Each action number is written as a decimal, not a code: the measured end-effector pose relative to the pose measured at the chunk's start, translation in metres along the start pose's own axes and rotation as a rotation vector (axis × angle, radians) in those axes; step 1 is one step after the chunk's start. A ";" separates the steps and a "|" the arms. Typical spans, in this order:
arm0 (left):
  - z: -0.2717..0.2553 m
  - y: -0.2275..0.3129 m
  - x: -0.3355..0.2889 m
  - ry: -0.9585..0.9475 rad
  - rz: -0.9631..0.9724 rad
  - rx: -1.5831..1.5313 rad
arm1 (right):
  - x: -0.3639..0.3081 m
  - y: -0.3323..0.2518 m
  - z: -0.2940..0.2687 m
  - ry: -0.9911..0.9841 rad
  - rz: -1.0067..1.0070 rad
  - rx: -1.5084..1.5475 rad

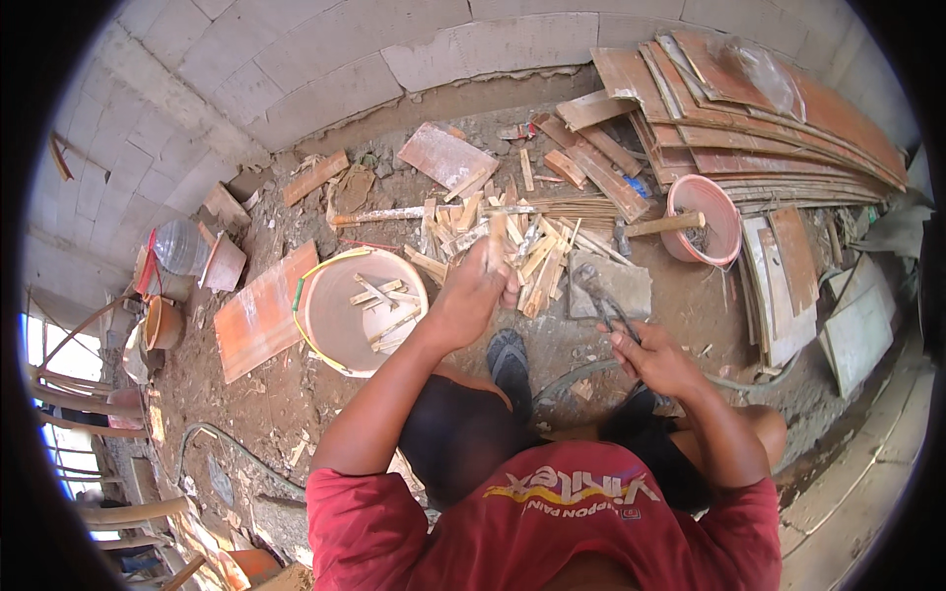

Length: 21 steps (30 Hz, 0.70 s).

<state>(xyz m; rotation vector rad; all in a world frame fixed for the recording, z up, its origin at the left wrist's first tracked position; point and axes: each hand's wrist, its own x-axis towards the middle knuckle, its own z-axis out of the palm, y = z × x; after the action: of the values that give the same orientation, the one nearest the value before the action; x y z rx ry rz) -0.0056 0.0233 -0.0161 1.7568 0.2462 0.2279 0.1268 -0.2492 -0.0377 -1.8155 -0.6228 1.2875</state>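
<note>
L hand (pixel 471 295) grips wood pc (pixel 498 232) nr stick pile (pixel 545 264); R hand (pixel 655 361) grips pincers (pixel 603 297) nr slab (pixel 633 292). Bucket (pixel 325 313) on L.

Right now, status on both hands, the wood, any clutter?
Left hand gripping short pale wooden strip. Right hand holding dark metal plier-like tool. Clutter: heaped pale wooden offcuts close by.
</note>
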 end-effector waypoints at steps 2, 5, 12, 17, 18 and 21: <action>0.000 -0.007 0.006 0.024 -0.104 -0.429 | 0.008 0.009 0.019 0.100 -0.073 0.182; 0.008 -0.002 0.013 0.110 -0.139 -0.728 | 0.019 -0.011 0.052 0.210 -0.255 0.290; 0.020 -0.001 0.022 0.124 -0.055 -0.692 | 0.055 -0.036 0.088 0.313 -0.319 0.359; 0.023 0.003 0.014 0.072 0.022 -0.276 | 0.064 -0.038 0.082 0.349 -0.225 0.366; 0.023 0.001 0.014 0.037 0.056 -0.208 | 0.067 -0.037 0.080 0.353 -0.226 0.391; 0.017 -0.002 0.015 -0.124 0.203 0.068 | 0.072 -0.033 0.068 0.437 -0.265 0.278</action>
<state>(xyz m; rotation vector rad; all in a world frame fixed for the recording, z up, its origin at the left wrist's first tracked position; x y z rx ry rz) 0.0134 0.0114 -0.0210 1.8572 -0.0141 0.2582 0.0909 -0.1534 -0.0589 -1.6455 -0.4010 0.7275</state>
